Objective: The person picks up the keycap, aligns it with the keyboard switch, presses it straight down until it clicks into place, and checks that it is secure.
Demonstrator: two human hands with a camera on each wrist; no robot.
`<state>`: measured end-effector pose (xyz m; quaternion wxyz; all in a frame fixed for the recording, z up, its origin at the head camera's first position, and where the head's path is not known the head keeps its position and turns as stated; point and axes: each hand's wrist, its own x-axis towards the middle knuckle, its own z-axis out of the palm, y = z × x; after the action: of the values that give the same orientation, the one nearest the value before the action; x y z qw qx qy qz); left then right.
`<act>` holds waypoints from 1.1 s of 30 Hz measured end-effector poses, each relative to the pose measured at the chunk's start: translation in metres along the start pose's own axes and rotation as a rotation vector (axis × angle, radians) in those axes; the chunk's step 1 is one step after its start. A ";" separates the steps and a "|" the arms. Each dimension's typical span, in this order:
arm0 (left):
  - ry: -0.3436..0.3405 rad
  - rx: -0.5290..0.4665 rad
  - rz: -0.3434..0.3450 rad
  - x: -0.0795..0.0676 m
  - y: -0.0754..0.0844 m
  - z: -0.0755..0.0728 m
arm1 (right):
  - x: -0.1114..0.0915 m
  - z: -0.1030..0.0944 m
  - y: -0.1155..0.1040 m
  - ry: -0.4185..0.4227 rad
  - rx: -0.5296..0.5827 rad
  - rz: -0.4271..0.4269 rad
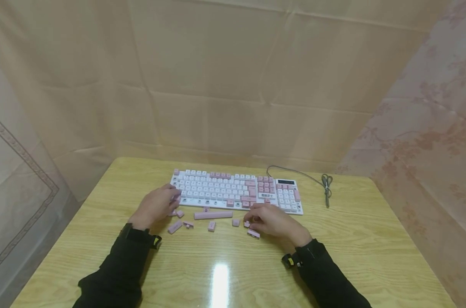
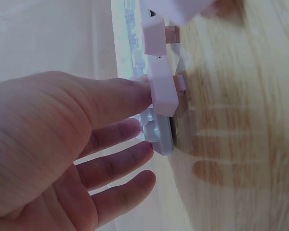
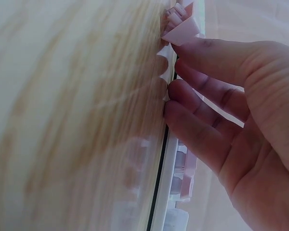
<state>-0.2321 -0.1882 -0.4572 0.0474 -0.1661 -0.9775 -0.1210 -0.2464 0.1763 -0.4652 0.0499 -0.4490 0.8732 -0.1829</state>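
Observation:
A white and pink keyboard [image 1: 213, 188] lies on the table, with bare spots along its bottom row. My left hand [image 1: 157, 204] is at its lower left corner, fingertips over the edge keys. In the left wrist view a loose pink keycap [image 2: 163, 86] covers the thumb tip, and the index finger is hidden, so any grip there is unclear. Below the keyboard my right hand [image 1: 273, 222] pinches a small pink keycap [image 3: 183, 26] between thumb and fingers, its hollow underside showing. Another pink keycap [image 1: 253, 233] lies just beside that hand.
A long pink spacebar [image 1: 213, 215] lies in front of the keyboard. Several loose pink keycaps are scattered around it, among them a wide one [image 1: 175, 226] and a square one [image 1: 235, 222]. The bundled cable [image 1: 327, 184] rests at the right. A cloth [image 1: 217, 85] hangs behind the table.

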 end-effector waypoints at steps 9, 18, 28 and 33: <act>0.002 -0.007 0.004 0.000 0.001 -0.002 | 0.000 -0.001 0.000 0.003 -0.024 -0.017; 0.003 0.004 0.006 0.000 0.001 -0.003 | -0.001 0.000 0.001 0.034 -0.014 -0.077; 0.015 0.003 0.027 -0.001 0.000 -0.003 | 0.000 -0.002 -0.006 0.036 0.066 -0.194; 0.020 0.001 0.021 -0.001 0.000 -0.002 | 0.000 0.000 -0.010 0.013 0.058 -0.194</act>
<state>-0.2314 -0.1890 -0.4552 0.0583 -0.1751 -0.9753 -0.1215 -0.2392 0.1710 -0.4615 0.0395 -0.5287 0.8202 -0.2151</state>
